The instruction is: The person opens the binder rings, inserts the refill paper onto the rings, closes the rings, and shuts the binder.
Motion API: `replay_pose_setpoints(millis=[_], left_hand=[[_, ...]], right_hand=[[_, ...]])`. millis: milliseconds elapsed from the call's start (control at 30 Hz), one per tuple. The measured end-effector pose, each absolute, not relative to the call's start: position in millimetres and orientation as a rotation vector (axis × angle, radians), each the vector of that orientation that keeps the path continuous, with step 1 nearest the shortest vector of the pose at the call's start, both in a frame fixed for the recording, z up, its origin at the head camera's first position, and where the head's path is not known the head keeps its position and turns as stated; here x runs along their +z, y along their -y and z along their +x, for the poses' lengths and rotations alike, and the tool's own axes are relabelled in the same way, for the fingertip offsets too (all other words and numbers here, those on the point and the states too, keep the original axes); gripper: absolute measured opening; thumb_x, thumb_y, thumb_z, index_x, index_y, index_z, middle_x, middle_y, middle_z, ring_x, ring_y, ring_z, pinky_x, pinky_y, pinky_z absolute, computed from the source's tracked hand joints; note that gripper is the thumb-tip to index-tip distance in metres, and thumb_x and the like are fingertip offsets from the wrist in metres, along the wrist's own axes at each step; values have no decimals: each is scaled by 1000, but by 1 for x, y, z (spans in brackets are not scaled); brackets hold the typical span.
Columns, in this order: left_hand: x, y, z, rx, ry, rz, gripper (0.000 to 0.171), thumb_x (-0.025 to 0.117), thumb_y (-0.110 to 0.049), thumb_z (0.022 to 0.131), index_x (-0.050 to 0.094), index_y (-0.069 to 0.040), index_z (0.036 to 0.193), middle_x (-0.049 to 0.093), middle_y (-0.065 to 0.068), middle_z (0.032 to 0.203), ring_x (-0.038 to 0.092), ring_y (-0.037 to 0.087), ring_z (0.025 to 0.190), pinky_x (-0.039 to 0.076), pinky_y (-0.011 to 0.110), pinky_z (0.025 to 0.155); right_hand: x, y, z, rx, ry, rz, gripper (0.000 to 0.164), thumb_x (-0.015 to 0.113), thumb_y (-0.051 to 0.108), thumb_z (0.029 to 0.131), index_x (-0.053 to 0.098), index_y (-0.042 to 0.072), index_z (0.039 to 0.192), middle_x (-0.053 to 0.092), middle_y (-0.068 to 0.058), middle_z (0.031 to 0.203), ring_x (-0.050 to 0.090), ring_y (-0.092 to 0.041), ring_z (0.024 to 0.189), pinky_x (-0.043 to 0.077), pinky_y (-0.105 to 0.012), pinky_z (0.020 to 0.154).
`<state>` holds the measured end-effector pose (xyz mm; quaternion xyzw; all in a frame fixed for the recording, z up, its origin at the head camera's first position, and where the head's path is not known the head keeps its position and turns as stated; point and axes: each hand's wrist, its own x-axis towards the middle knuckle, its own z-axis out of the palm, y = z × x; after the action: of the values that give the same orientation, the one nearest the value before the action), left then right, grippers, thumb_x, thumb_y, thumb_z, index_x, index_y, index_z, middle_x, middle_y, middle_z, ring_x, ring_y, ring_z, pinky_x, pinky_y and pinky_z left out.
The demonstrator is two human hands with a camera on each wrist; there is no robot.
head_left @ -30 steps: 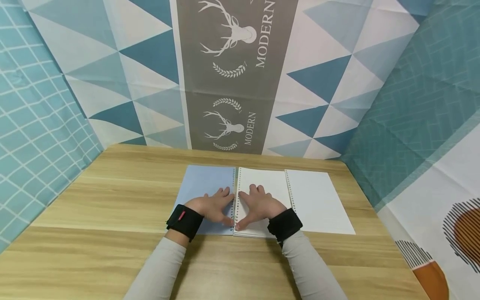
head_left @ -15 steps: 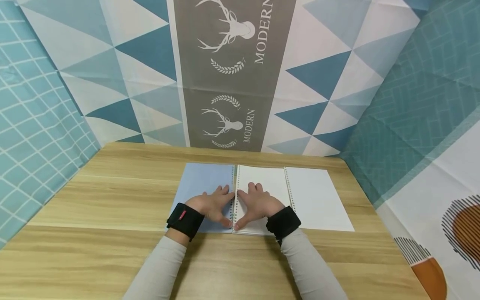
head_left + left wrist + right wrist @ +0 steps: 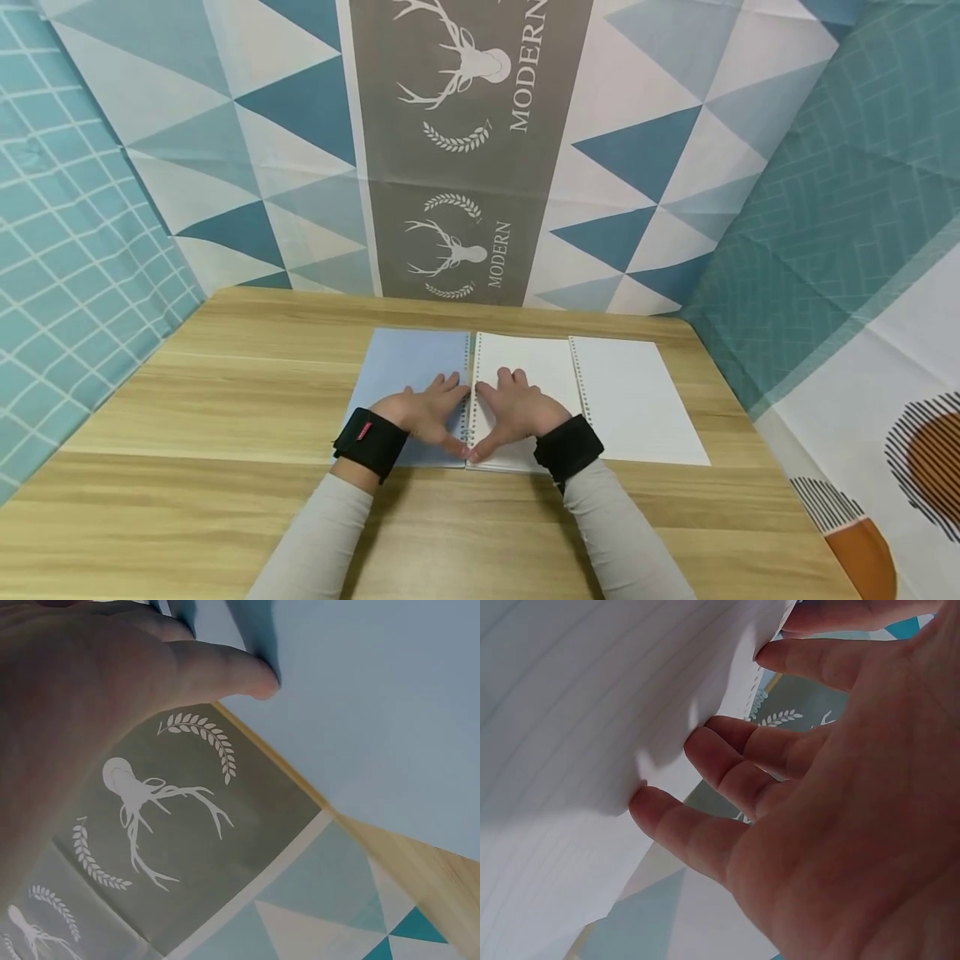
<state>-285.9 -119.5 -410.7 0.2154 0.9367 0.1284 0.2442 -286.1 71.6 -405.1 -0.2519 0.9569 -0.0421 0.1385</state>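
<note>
A notebook lies open flat on the table. Its pale blue cover is on the left and its white pages are on the right, with a row of binding holes along the middle. My left hand rests spread on the blue side beside the binding. On the white side, my right hand mirrors it, and the two thumb tips almost meet over the binding. In the right wrist view, fingertips press into the faintly lined page. The left wrist view has the fingers touching the blue cover.
A white sheet with a perforated left edge lies right of the notebook, along its page edge. The wooden table ends at a patterned cloth wall behind, with more cloth on both sides.
Both hands stay in place on the notebook. The thumb tips appear slightly closer together than before. The head view has shifted a little.
</note>
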Motion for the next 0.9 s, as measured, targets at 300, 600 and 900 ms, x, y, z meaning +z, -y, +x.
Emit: replay_pose_setpoints(millis=[300,600,900], left_hand=[[-411,126,-289,443,-2535,600,90,64,-55,94,23,-15,163,7,11,173,4,35,161,9,76,118],[-413,121,-287,466,-2620,565,59,58,-43,101,40,-17,152,19,14,171,16,41,158,16,79,114],[-410,118,-287,436,-2623,555,64,61,-45,100,38,-19,154,16,11,172,14,37,159,15,78,115]], right_hand=[[-406,-75,-288,-127,-2738,-763,104,80,70,71,44,18,154,46,-18,134,42,-30,117,51,-51,93],[-410,-77,-294,-239,-2791,-756,65,75,52,87,56,24,141,49,-19,134,46,-36,116,46,-60,93],[-408,-76,-294,-223,-2828,-740,65,77,55,84,57,24,138,51,-19,129,48,-36,111,49,-57,88]])
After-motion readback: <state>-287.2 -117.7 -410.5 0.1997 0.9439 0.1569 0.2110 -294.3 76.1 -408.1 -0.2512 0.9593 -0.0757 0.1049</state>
